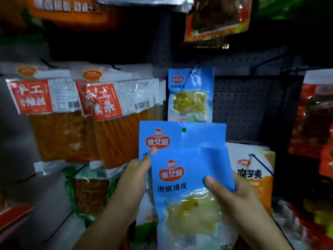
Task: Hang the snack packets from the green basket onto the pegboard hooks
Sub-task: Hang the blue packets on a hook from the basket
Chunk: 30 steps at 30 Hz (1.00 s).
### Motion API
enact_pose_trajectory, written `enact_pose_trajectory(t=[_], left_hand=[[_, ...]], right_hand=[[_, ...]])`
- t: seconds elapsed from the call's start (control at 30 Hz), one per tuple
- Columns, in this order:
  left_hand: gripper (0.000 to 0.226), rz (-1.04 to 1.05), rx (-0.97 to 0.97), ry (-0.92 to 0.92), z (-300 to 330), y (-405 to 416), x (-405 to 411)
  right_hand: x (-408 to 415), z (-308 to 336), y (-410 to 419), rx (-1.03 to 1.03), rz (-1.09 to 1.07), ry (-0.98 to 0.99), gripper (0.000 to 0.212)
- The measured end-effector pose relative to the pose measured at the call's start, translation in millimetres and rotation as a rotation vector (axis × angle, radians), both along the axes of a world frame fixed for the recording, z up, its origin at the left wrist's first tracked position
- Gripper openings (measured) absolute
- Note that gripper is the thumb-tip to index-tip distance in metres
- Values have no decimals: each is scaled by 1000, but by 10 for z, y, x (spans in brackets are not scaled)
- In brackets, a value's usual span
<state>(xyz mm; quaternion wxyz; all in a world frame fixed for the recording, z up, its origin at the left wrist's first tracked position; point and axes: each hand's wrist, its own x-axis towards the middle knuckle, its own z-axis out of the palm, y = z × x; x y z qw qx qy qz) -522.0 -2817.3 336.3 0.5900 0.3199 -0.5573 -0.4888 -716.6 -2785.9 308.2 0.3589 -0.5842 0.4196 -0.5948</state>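
two blue packets (182,139) are held up, left hand (137,177) pinching the rear one, right hand (232,192) gripping the front packet (189,195); next, thread a hole onto the hook (193,68).

Blue snack packets (191,177) carry red logos; pegboard (243,105) dark.

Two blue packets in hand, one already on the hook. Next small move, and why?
Probably lift the rear blue packet in the left hand until its hole lines up with the hook holding the hung blue packet. The right hand pinches the front packet, whose top corner is folded over.
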Motion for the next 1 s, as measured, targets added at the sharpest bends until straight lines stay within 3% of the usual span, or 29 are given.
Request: enact_pose_trajectory(t=[0.17, 0.3, 0.4, 0.47, 0.57, 0.77, 1.0], left_hand=[[28, -50, -238, 86, 467, -186, -11], [30, 85, -454, -90, 859, -314, -122], [39, 277, -589, -205, 1102, -406, -208], [31, 352, -674, -314, 1242, -443, -240], [10, 298, -717, -355, 1379, -497, -314], [18, 360, -910, -388, 1646, -550, -436], [22, 372, -825, -436, 1855, -645, -538]], right_hand=[[-44, 243, -74, -103, -195, 5, 13], [-133, 443, -176, -180, -211, 26, 20], [-172, 609, -268, -269, -207, 82, 14], [-192, 691, -318, -314, -204, 117, 14], [-241, 784, -372, -367, -188, 100, 15], [-318, 1001, -466, -432, -179, 46, 12], [-379, 1175, -550, -435, -157, 18, 12]])
